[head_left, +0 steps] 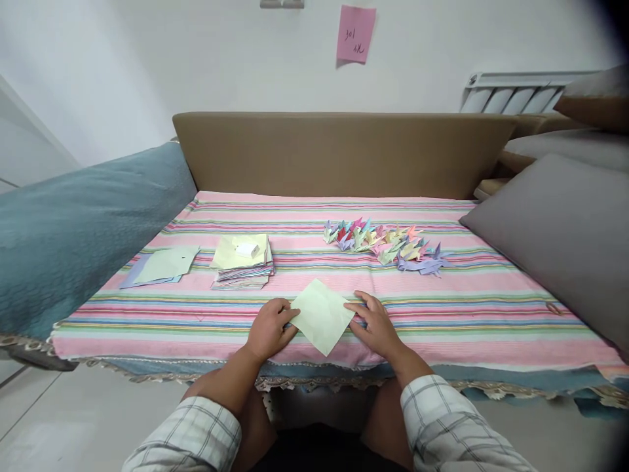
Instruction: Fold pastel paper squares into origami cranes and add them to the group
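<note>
A pale green square of origami paper point(322, 314) lies turned like a diamond on the striped cloth, one corner pointing at me. My left hand point(272, 328) grips its left corner between thumb and fingers. At the opposite corner my right hand point(376, 326) holds the paper by its edge, thumb below and fingers on top. Faint crease lines seem to run across the sheet. Behind my left hand stands a stack of coloured paper point(240, 278) with a small white block point(247, 250) on top. Several folded paper cranes point(383, 242) sit in a cluster beyond my right hand.
Loose green and lilac sheets point(167, 264) lie at the left beside a blue-covered armrest point(98, 210). Grey cushions point(555, 229) border the right side. The brown sofa back point(344, 154) rises behind the striped cloth point(171, 328). A pink note point(356, 33) hangs on the wall.
</note>
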### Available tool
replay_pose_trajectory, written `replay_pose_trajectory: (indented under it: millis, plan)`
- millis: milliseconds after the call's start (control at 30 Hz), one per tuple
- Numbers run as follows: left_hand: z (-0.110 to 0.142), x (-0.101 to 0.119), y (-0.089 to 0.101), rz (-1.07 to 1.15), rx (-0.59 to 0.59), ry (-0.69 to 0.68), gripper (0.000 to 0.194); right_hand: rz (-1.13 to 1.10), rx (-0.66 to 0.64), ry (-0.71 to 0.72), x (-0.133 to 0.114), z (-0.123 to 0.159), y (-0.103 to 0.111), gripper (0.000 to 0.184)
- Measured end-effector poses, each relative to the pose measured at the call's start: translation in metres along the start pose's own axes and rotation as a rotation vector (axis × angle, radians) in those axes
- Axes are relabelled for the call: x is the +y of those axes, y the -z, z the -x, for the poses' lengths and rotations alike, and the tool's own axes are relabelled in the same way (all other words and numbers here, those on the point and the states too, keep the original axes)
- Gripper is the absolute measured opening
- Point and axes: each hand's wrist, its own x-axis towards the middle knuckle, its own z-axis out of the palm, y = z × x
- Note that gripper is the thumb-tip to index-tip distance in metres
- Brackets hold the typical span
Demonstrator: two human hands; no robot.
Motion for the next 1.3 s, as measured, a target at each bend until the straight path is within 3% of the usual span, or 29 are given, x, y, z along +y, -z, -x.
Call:
replay_pose_trajectory:
  millis: [133, 467, 867, 1133, 1233, 1300]
  plan:
    - [0.001, 0.000, -0.001, 0.013, 0.030, 0.024, 0.029, 0.045, -0.037, 0.033, -0.001, -0.001, -0.002, 0.040]
    - [-0.001, 0.000, -0.002, 0.074, 0.205, 0.119, 0.012, -0.103, 0.075, -0.078, 0.004, -0.003, -0.006, 0.028]
    - [-0.004, 0.002, 0.002, 0.010, 0.160, 0.187, 0.024, -0.119, 0.128, -0.188, 0.001, -0.012, -0.008, 0.027]
    - [-0.006, 0.003, -0.001, -0.076, 0.142, 0.254, 0.021, -0.055, 0.185, -0.263, -0.005, -0.020, -0.015, 0.027]
    - [-0.005, 0.000, -0.004, -0.079, 0.184, 0.309, 0.011, -0.042, 0.187, -0.265, -0.004, -0.020, -0.016, 0.026]
    - [-0.005, 0.000, -0.006, -0.097, 0.251, 0.317, 0.025, -0.034, 0.189, -0.264, -0.003, -0.020, -0.016, 0.026]
